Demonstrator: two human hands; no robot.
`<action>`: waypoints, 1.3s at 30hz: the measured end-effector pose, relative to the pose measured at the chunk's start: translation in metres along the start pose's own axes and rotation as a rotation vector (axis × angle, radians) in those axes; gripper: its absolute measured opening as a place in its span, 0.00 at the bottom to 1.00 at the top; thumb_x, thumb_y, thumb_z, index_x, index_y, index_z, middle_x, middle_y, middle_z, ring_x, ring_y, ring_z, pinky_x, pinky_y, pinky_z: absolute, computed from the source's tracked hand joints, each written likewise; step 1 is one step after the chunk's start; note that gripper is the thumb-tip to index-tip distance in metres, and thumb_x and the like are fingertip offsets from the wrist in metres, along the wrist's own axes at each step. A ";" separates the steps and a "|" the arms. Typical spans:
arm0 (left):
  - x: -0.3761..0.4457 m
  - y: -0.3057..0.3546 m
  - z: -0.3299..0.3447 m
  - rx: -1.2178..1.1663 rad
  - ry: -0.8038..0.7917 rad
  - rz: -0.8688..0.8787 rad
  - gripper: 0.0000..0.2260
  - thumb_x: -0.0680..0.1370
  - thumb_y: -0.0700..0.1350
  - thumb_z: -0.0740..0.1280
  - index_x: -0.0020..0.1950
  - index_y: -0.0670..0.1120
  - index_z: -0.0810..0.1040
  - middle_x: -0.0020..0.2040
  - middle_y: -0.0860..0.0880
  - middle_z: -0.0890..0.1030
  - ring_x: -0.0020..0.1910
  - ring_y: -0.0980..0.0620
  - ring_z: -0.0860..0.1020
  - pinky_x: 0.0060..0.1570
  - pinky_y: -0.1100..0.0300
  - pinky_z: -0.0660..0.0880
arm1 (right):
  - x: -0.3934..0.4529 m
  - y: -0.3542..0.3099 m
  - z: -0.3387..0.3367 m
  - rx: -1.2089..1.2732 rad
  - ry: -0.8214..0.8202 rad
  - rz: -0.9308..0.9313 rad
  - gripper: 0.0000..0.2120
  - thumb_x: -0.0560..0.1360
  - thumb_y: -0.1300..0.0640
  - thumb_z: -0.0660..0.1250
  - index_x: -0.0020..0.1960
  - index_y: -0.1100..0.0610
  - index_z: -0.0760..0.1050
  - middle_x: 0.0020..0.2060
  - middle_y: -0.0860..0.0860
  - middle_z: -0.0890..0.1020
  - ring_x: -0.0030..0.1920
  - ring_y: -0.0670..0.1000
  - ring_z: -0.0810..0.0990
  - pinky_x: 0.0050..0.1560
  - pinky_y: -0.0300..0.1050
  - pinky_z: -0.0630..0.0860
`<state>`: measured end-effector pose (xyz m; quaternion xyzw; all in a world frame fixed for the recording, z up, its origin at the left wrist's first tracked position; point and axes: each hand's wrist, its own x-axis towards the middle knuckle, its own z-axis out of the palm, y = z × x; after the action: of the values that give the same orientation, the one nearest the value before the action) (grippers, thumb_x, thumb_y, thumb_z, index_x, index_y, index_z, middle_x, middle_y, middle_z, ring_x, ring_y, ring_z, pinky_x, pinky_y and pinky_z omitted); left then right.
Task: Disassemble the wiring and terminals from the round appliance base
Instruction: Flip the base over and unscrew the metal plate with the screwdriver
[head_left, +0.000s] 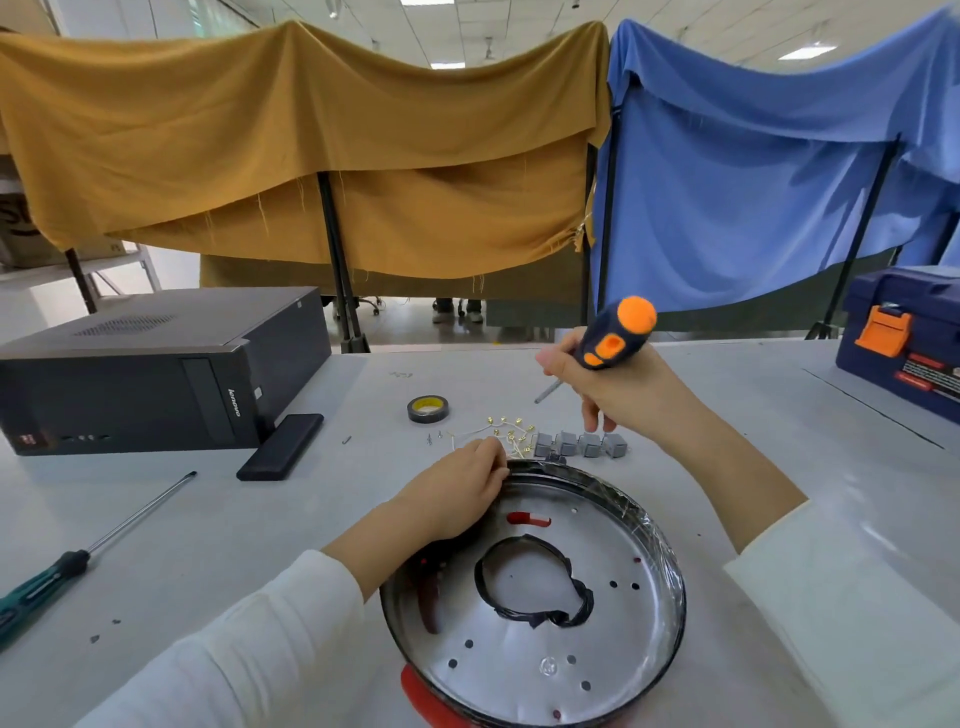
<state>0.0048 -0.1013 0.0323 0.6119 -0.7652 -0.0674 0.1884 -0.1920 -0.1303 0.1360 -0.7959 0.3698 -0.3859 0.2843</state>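
The round metal appliance base (613, 525) lies open side up in front of me, with a loop of black tape (535, 582) and a red part (527, 518) inside. My left hand (457, 493) rests on its far left rim, fingers curled at thin white wires with brass terminals (511, 434) lying just beyond the rim. Several grey terminal blocks (579, 444) sit in a row next to them. My right hand (618, 389) is raised above those blocks, shut on an orange and dark blue screwdriver (615, 332) whose shaft points down left.
A black desktop computer (156, 369) lies at the left with a black flat box (280, 446) beside it. A green-handled screwdriver (78, 561) lies at the near left. A tape roll (427, 409) and small screws (434, 438) are mid-table. A blue toolbox (904, 338) stands far right.
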 end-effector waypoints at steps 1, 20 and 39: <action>-0.001 0.000 -0.003 -0.047 0.018 -0.018 0.04 0.82 0.49 0.55 0.50 0.49 0.67 0.46 0.53 0.73 0.44 0.50 0.75 0.43 0.59 0.67 | -0.001 0.003 0.002 0.014 -0.021 0.007 0.07 0.75 0.47 0.68 0.42 0.49 0.76 0.29 0.49 0.78 0.24 0.49 0.78 0.22 0.36 0.70; -0.029 -0.039 -0.020 -1.066 0.432 -0.482 0.07 0.73 0.42 0.72 0.48 0.41 0.79 0.47 0.45 0.85 0.49 0.50 0.83 0.53 0.60 0.78 | -0.013 0.085 0.082 -0.663 -0.273 -0.141 0.22 0.66 0.62 0.70 0.52 0.48 0.64 0.45 0.47 0.67 0.48 0.50 0.62 0.44 0.47 0.68; 0.071 -0.139 0.018 -0.038 0.247 -0.510 0.07 0.75 0.38 0.64 0.48 0.45 0.82 0.49 0.46 0.81 0.50 0.43 0.77 0.48 0.55 0.73 | -0.015 0.085 0.083 -0.647 -0.259 -0.170 0.16 0.70 0.60 0.64 0.47 0.45 0.59 0.45 0.47 0.67 0.47 0.50 0.59 0.42 0.44 0.59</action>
<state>0.1120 -0.2052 -0.0164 0.7844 -0.5566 -0.0519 0.2688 -0.1618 -0.1521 0.0222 -0.9150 0.3661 -0.1671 0.0289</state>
